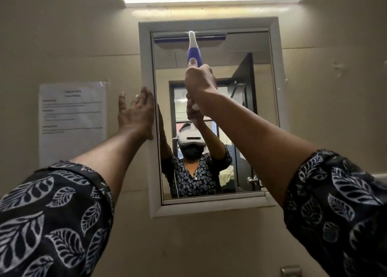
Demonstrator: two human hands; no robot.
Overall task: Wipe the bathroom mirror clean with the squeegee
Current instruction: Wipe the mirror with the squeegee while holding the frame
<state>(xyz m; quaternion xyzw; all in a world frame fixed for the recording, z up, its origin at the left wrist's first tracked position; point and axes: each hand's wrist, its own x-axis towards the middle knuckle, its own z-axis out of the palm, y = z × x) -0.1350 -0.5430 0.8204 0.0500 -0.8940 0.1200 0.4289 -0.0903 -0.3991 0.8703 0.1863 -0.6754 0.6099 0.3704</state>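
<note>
Overhead, right hand (200, 84) grips squeegee (193, 46) high on mirror (265, 113); left hand (136, 113), fingers straight, touches frame (146, 67); notice (72, 121) unreadable.

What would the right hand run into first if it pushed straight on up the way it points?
Probably the top rail of the mirror frame: the right hand grips the squeegee, whose blade sits just beneath that rail.

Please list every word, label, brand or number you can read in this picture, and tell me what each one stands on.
Nothing here can be read.
Paper notice, taped to the wall left of the mirror: a printed heading and several blocks of text, all too blurred to read.
Squeegee: no lettering shows on its blue and white handle.
</note>
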